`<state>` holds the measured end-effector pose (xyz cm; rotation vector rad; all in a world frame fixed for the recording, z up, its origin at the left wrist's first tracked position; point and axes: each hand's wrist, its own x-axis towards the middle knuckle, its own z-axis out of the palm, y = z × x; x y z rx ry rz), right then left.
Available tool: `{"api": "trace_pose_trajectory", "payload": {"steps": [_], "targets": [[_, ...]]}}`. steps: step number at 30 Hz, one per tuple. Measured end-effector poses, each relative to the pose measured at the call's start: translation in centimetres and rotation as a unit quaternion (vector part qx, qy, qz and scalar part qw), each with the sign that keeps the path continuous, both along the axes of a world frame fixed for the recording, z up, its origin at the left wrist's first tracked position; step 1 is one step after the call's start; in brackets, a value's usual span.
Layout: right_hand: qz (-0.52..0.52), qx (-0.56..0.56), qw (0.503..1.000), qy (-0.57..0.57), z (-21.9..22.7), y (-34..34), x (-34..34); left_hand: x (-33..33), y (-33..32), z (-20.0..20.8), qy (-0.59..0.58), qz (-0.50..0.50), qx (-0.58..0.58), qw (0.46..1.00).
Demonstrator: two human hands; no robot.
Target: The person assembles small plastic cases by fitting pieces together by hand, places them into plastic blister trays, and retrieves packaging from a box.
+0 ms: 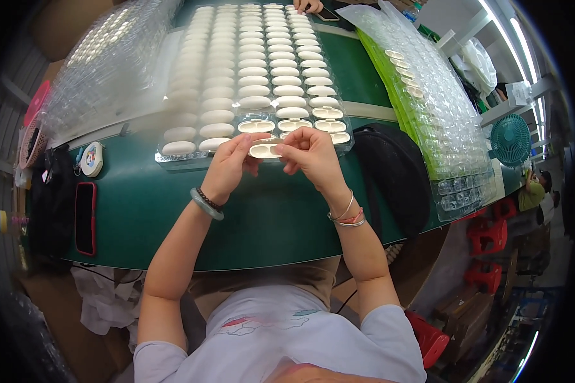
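Between both hands I hold an opened white oval case (262, 150), its two hollows facing up. My left hand (230, 165) pinches the left end and my right hand (308, 156) grips the right end. Just beyond my fingers lies a clear plastic tray (191, 161) filled with rows of white oval cases (254, 90). Most of those are closed; several in the nearest right rows stand open, such as this case (294, 126). The far left part of the tray looks blurred.
Left on the green table (140, 210) lie a red-edged phone (85, 218), a small round device (92, 159) and a black bag (52, 204). A black pouch (395, 179) sits right, beside stacked clear trays (450, 121). Another person's hand (309, 6) shows at the far end.
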<state>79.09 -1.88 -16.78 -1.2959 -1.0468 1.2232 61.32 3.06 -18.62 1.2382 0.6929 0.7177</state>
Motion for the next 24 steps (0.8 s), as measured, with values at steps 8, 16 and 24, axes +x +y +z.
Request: {"api": "trace_pose_trajectory", "payload": {"steps": [8,16,24], "targets": [[-0.032,0.021,0.997,-0.060,-0.1,-0.2,-0.5,-0.1,-0.2,0.1,-0.006,-0.004,-0.003,1.000],[0.008,0.010,0.987,-0.161,-0.9,-0.1,-0.2,0.3,-0.4,-0.9,0.020,0.022,0.080,0.996],[0.046,-0.040,0.998,-0.010,-0.3,0.1,0.9,0.3,-0.9,0.4,0.106,-0.038,0.137,0.984]]}}
